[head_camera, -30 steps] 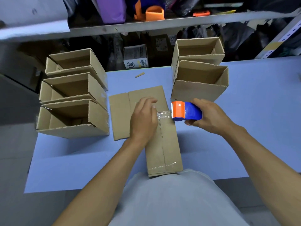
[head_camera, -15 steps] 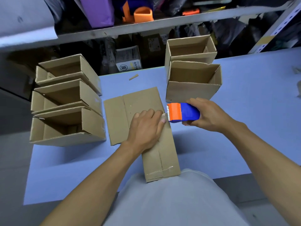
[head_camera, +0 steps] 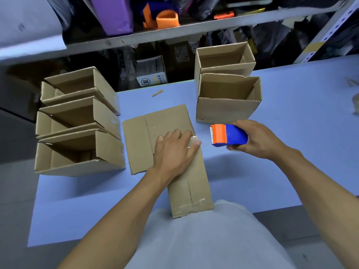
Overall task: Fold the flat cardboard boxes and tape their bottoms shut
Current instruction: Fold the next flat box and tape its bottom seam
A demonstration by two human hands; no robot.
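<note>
A folded cardboard box (head_camera: 191,183) stands bottom-up against my body on the blue table (head_camera: 272,177), its bottom seam showing clear tape at both ends. My left hand (head_camera: 174,150) lies flat on the far end of that bottom, fingers pressing the tape down over the edge. Beneath it lies a flat unfolded box (head_camera: 149,133). My right hand (head_camera: 258,140) grips a blue and orange tape dispenser (head_camera: 227,135) just right of the box, clear of the cardboard.
Three folded boxes (head_camera: 81,133) lie open-side up in a row at the table's left. Two more folded boxes (head_camera: 227,94) stand at the back right. A small cardboard scrap (head_camera: 157,93) lies near the far edge. Cluttered shelves (head_camera: 155,33) rise behind the table.
The dispenser has pulled away to the right, off the box, and the tape is cut. My left hand has slid toward the far edge, pressing the tape end down.
</note>
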